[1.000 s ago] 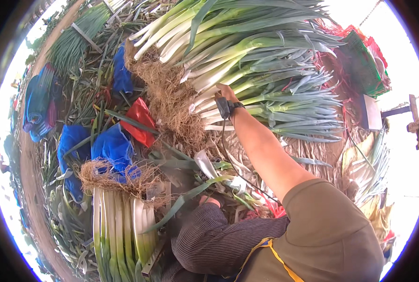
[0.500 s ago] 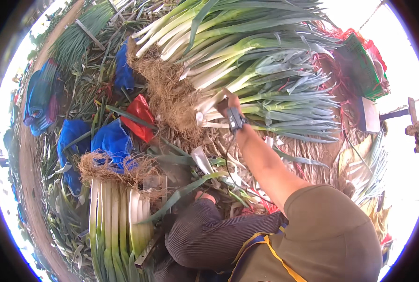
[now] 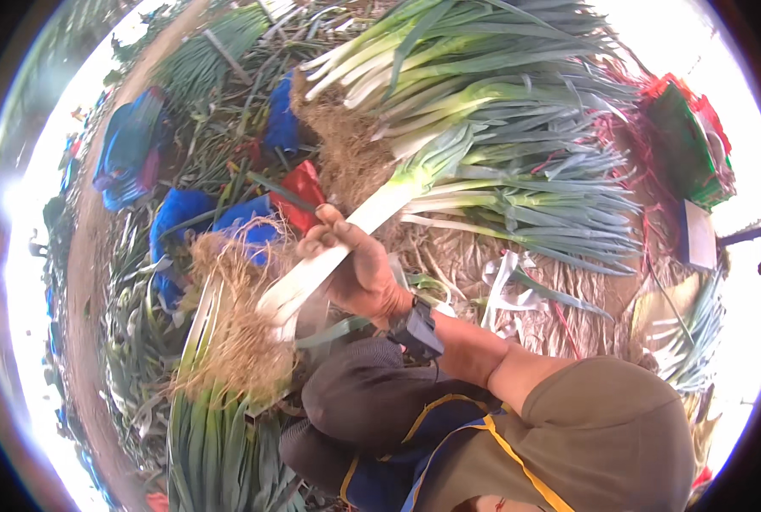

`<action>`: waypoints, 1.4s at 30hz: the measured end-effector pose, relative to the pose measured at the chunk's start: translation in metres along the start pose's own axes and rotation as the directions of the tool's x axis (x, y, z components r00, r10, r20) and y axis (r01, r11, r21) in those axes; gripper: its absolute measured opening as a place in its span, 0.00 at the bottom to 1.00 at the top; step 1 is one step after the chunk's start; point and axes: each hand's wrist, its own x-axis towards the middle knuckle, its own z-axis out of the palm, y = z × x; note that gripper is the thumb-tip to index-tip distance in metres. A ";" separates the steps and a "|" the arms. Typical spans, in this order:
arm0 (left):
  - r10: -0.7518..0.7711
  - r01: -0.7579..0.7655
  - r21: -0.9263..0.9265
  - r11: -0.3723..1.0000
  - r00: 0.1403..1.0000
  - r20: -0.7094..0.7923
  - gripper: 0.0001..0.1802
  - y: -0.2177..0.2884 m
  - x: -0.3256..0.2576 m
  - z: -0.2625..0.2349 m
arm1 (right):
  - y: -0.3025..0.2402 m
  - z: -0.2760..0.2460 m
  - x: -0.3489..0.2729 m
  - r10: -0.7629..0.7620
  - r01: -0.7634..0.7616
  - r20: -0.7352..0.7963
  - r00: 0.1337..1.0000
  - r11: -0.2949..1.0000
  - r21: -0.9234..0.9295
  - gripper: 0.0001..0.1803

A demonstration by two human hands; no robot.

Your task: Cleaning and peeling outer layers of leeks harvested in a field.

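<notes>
My right hand (image 3: 359, 260), a dark band with a small device on its wrist, is closed around the white shaft of a thick leek (image 3: 380, 207). Its palm side faces up and its fingers wrap over the shaft. The leek slants, its green top toward the far right over the pile of leeks (image 3: 534, 128). Shaggy brown roots (image 3: 235, 316) hang at its near left end, over a group of leeks (image 3: 227, 444) lying at the lower left. Whether a second leek is in the same grip, I cannot tell. My left hand is not in view.
Blue cloth or plastic pieces (image 3: 176, 218) and a red plastic piece (image 3: 299, 189) lie left of the pile. At the far right stands a green crate (image 3: 688, 145) beside a white box (image 3: 700, 235). Loose leaves cover the ground at left. My bent knee (image 3: 355, 384) is close below the hand.
My right hand has moved from the edge of the pile toward the lower left, lifting the leek out with it. The view has shifted, so the surroundings sit farther right.
</notes>
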 end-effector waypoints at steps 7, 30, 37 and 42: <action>-0.014 -0.106 -0.343 0.933 0.944 -0.329 0.25 -0.078 -0.058 -0.127 | 0.092 0.077 -0.018 0.137 -0.115 0.184 0.973 0.986 -0.123 0.25; 0.995 -0.865 0.492 0.097 0.086 -0.043 0.15 0.176 -0.099 0.135 | 0.153 -0.145 0.083 0.707 0.595 -0.038 0.706 -0.622 -0.510 0.18; 0.732 -0.575 0.818 -0.023 0.547 0.405 0.31 0.199 -0.028 0.163 | 0.131 -0.143 0.089 0.636 0.554 0.057 0.769 -0.620 -0.556 0.16; 0.819 -0.621 0.779 -0.090 0.399 0.413 0.26 0.188 -0.014 0.170 | 0.066 -0.102 0.091 0.348 0.493 0.377 0.859 -0.356 -0.794 0.12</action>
